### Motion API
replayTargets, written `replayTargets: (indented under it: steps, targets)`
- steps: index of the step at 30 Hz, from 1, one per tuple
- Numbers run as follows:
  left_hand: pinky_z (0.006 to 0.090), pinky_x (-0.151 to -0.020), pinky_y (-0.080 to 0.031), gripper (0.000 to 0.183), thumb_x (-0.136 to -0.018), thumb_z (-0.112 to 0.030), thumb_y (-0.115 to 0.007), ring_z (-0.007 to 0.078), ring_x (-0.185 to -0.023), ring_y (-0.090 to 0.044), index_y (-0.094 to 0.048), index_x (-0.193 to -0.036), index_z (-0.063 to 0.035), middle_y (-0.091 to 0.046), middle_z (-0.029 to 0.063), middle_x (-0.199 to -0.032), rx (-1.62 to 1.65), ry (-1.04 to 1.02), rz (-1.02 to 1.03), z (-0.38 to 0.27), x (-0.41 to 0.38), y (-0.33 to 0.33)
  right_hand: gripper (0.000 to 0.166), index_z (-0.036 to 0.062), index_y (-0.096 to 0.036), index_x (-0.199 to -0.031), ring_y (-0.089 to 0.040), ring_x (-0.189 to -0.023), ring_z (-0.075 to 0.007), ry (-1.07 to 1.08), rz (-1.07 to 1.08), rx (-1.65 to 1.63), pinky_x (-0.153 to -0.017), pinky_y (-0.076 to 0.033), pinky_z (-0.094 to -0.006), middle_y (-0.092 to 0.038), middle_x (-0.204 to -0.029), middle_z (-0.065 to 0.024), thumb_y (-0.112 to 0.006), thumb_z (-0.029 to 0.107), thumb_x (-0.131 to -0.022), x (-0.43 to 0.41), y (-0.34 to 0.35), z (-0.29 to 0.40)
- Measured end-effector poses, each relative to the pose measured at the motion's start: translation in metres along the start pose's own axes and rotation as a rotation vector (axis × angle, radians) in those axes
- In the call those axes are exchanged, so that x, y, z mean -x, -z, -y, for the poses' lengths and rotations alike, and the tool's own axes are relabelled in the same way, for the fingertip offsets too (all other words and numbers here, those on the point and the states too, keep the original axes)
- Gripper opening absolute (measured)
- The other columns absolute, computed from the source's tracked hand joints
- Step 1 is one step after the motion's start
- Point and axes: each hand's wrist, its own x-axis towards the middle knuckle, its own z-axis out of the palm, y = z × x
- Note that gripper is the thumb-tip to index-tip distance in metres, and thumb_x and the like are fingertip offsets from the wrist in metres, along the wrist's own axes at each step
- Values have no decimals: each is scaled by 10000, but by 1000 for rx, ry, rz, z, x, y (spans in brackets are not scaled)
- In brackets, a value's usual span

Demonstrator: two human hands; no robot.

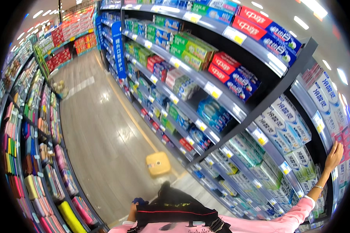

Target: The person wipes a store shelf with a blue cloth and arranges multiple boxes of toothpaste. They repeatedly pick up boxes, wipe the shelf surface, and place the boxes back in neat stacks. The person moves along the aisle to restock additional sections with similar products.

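Note:
My right hand (pixel 334 155) reaches out to the shelf at the far right. Its fingertips touch pink-fronted toothpaste boxes (pixel 344 143); whether they grip one is unclear. White and blue toothpaste boxes (pixel 283 122) fill the shelf to the left of that arm. Low in the view, my left hand (pixel 133 210) is mostly hidden beside a black bag or apron (pixel 178 206) at my front. A dark blue bundle, perhaps cloth, (pixel 140 201) is in that hand.
A yellow square stool (pixel 158 164) stands on the aisle floor (pixel 96 122) beside the toothpaste shelving. Folded towels (pixel 36 186) line the left shelves. A dark upright post (pixel 250 113) divides the right shelving. Stacked red cartons (pixel 58 59) stand at the aisle's far end.

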Motion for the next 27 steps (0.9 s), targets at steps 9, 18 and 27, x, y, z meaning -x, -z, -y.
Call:
replayTargets:
  steps: [9, 18, 27]
  targets:
    - [407, -926, -509, 375, -916, -59, -404, 306, -1084, -631, -558, -1249, 17, -639, 182, -1185, -234, 158, -152, -170, -148, -10, 346, -28, -573, -1193, -503, -1219, -345, -172, -147, 239, -1013, -378, -428, -565, -1284, -182, -417, 229, -1021, 13, 18, 37]
    - [403, -870, -522, 411, -919, -156, -511, 312, -1028, -653, -548, -1273, 49, -655, 203, -1146, -364, 467, -330, -165, -169, 49, 164, 38, -608, -984, -609, -882, -284, -376, 125, -800, -793, -462, -378, -627, -910, -144, -552, 186, -940, 133, 23, 414]
    - [421, -780, -550, 429, -871, -178, -561, 307, -979, -657, -575, -1242, 38, -650, 222, -1118, -494, 590, -321, -215, -176, 158, 332, 51, -678, -929, -677, -789, -284, -228, 1824, -1378, -747, -514, -395, -701, -847, -141, -555, 360, -927, 367, 30, 672]
